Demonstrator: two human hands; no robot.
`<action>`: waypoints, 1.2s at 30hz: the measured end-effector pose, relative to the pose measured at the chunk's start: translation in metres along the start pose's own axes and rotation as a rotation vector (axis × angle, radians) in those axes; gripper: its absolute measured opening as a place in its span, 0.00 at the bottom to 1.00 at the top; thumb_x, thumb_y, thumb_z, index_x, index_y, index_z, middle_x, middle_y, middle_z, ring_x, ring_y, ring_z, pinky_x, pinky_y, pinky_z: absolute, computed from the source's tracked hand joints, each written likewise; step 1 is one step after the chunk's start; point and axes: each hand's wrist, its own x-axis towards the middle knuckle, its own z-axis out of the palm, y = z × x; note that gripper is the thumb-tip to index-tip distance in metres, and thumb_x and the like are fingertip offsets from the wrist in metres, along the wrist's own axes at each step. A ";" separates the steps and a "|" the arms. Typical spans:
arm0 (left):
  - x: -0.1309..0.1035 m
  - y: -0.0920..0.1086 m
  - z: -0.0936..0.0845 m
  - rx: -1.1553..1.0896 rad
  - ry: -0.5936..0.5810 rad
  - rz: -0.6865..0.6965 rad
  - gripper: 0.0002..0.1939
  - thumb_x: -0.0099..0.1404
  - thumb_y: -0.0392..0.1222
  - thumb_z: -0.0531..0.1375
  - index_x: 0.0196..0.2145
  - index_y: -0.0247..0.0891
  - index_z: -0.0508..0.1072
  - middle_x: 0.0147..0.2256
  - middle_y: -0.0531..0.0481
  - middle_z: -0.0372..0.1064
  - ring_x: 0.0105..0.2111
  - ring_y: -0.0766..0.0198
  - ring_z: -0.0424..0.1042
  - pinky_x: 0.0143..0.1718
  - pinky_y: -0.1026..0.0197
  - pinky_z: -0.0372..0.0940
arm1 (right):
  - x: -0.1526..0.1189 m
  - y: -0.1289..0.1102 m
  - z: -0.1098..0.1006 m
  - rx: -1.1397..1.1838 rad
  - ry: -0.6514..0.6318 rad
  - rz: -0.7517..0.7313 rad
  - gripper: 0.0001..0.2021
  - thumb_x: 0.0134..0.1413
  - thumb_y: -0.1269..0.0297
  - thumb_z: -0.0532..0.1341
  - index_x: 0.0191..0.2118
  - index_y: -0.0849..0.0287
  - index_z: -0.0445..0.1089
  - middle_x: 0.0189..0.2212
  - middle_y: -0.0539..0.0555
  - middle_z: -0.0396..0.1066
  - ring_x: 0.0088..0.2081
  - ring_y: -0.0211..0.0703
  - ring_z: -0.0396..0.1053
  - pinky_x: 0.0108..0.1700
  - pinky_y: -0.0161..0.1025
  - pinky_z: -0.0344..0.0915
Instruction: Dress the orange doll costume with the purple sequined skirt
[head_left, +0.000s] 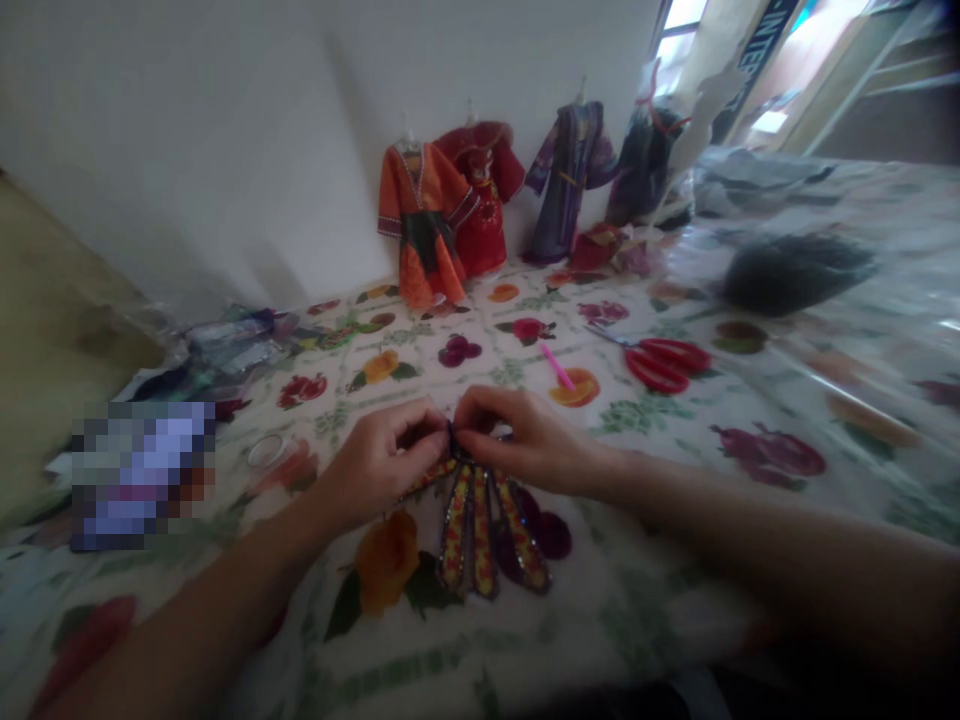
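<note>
A small piece with several yellow-and-red patterned strips, edged with sparkling dark trim, hangs fanned out below my hands over the fruit-print tablecloth. My left hand pinches its dark top edge from the left. From the right, my right hand pinches the same dark edge, its fingertips almost touching those of my left. The fingers partly hide the top of the piece.
Beyond my hands lie a pink stick and red-handled scissors. Small dresses stand against the wall. A dark bundle lies at right, a roll of tape and plastic bags at left.
</note>
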 end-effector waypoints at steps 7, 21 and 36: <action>0.000 -0.002 0.000 0.016 0.007 -0.022 0.07 0.66 0.42 0.57 0.33 0.36 0.71 0.30 0.53 0.67 0.30 0.67 0.64 0.32 0.63 0.59 | 0.000 0.000 0.002 0.049 0.012 -0.005 0.02 0.55 0.74 0.58 0.33 0.62 0.67 0.28 0.49 0.69 0.30 0.34 0.66 0.34 0.32 0.64; 0.002 -0.005 0.002 -0.034 -0.002 -0.021 0.07 0.66 0.41 0.57 0.32 0.36 0.70 0.29 0.54 0.65 0.30 0.68 0.63 0.32 0.63 0.59 | 0.001 -0.001 0.001 0.089 0.078 0.037 0.02 0.58 0.68 0.58 0.36 0.61 0.66 0.28 0.48 0.67 0.29 0.34 0.65 0.31 0.33 0.62; 0.000 -0.001 0.002 -0.100 0.026 -0.024 0.07 0.67 0.42 0.57 0.37 0.36 0.72 0.32 0.52 0.68 0.31 0.67 0.65 0.32 0.64 0.60 | 0.006 0.013 0.002 0.345 0.040 0.107 0.08 0.56 0.68 0.61 0.43 0.61 0.68 0.29 0.48 0.67 0.28 0.32 0.63 0.27 0.32 0.59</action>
